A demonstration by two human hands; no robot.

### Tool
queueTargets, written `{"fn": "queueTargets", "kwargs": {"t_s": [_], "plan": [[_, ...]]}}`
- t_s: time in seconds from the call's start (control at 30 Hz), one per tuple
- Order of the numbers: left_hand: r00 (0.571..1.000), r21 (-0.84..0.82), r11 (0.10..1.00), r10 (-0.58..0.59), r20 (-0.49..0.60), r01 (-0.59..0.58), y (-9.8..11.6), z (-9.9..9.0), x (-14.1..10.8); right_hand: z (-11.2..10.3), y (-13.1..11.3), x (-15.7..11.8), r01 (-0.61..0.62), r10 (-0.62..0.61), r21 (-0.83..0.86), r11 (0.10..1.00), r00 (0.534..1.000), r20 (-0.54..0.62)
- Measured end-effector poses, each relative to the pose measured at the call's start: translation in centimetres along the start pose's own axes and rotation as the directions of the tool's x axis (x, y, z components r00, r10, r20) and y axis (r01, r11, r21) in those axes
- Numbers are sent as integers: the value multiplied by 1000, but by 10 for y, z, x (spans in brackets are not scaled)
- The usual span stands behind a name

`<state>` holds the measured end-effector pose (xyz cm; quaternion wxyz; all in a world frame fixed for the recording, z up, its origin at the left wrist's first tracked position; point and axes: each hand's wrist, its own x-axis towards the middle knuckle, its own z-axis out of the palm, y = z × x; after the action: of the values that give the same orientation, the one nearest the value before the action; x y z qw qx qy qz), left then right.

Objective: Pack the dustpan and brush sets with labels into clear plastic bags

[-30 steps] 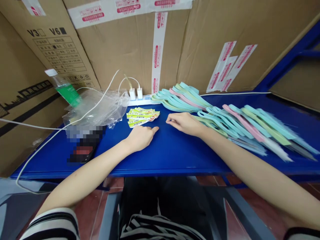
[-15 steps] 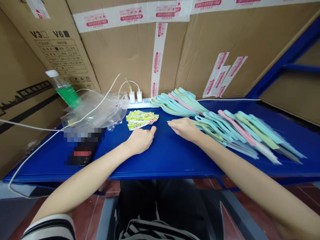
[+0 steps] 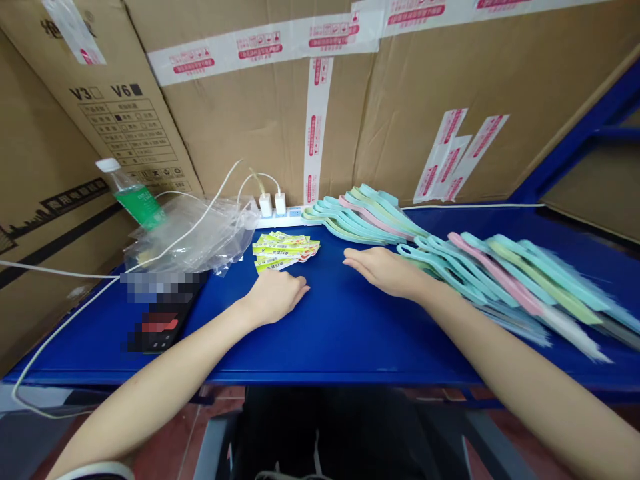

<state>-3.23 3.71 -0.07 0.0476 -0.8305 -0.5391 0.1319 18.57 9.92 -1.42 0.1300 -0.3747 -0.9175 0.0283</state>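
My left hand is closed in a loose fist over the blue tabletop. Just beyond its knuckles lies a fanned pile of yellow-green and white printed packets. My right hand is closed too, its fingers pressed together and its palm turned inward. Nothing shows in either hand. To the right of the right hand, brushes with looped light-blue, pink and green handles lie in an overlapping heap. A second group of the looped handles lies behind that hand.
A white power strip with two chargers stands against the cardboard at the back. On the left are clear plastic bags, a green-labelled bottle, a partly blurred phone and a loose white cable.
The camera view has tilted up slightly, so the table sits lower. My left thumb has tucked down against the fist. My right hand has shifted slightly right. The packets and brushes lie as before.
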Motion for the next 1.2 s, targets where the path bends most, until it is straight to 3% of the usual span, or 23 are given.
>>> {"fn": "queueTargets", "kwargs": {"t_s": [0.23, 0.37, 0.53, 0.93, 1.2], "plan": [[995, 25, 995, -101, 20, 100, -9, 1, 3, 1, 1, 0, -68, 68, -1, 998, 995, 70], [993, 29, 994, -109, 39, 108, -7, 5, 4, 6, 2, 0, -79, 78, 3, 997, 989, 126], [993, 23, 993, -113, 27, 112, -5, 8, 4, 6, 5, -2, -101, 102, -16, 995, 989, 110], [993, 1, 993, -119, -16, 119, -4, 13, 5, 4, 3, -4, -30, 36, -53, 998, 993, 112], [983, -7, 983, -185, -14, 185, 3, 13, 4, 4, 3, -5, 34, -31, -44, 998, 996, 87]]}}
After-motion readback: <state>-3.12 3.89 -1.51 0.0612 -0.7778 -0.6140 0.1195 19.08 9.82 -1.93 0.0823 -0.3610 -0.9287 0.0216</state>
